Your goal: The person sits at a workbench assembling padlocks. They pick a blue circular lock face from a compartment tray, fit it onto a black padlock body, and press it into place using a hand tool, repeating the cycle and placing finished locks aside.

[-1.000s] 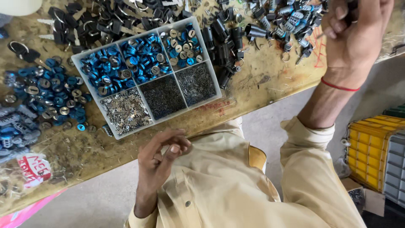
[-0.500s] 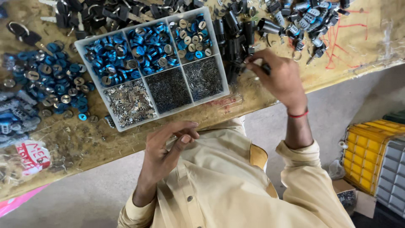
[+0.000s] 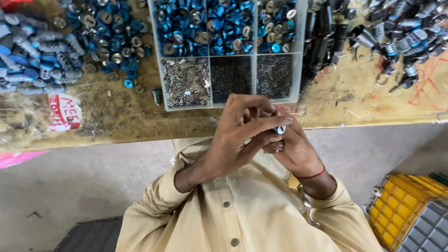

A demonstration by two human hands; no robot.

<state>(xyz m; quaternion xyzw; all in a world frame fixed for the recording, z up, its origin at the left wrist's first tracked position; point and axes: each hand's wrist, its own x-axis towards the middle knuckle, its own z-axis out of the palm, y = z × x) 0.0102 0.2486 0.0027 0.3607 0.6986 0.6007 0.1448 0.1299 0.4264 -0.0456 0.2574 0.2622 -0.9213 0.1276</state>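
I have both hands, left (image 3: 238, 135) and right (image 3: 294, 149), pinched on a small blue-capped cylinder (image 3: 279, 129): stiff, light, likely slippery, best held round its sides.

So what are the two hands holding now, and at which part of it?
Both hands, the left hand and the right hand, meet around a small blue and silver cylindrical metal part, pinched at its end by fingertips; the exact grip is mostly hidden.

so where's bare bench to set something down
Bare wooden bench lies right of the clear compartment tray, below the dark metal parts. A smaller patch sits left of the tray, under loose blue caps. The back is crowded.
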